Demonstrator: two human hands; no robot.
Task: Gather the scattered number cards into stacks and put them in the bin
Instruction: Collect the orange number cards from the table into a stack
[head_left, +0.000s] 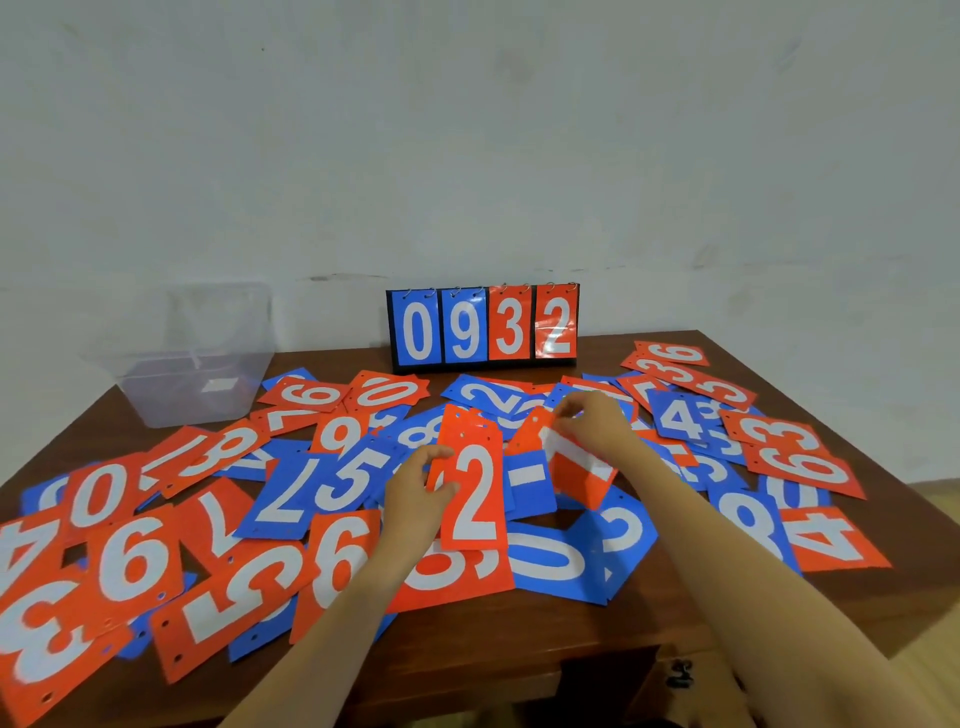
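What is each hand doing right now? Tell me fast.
Left hand: gripping the red stack with a 2 on top.
Right hand: pinching a tilted red card by its top edge.

Bare table edge (779, 608) front right

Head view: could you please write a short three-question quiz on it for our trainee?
1. True or false: the stack in the left hand shows a blue 5 on top.
2. Where on the table does the bin stand? A) far left B) middle C) near right
3. Fill in: the right hand pinches a ___ card.
Key: 1 false, it shows a red 2; 2 A; 3 red.
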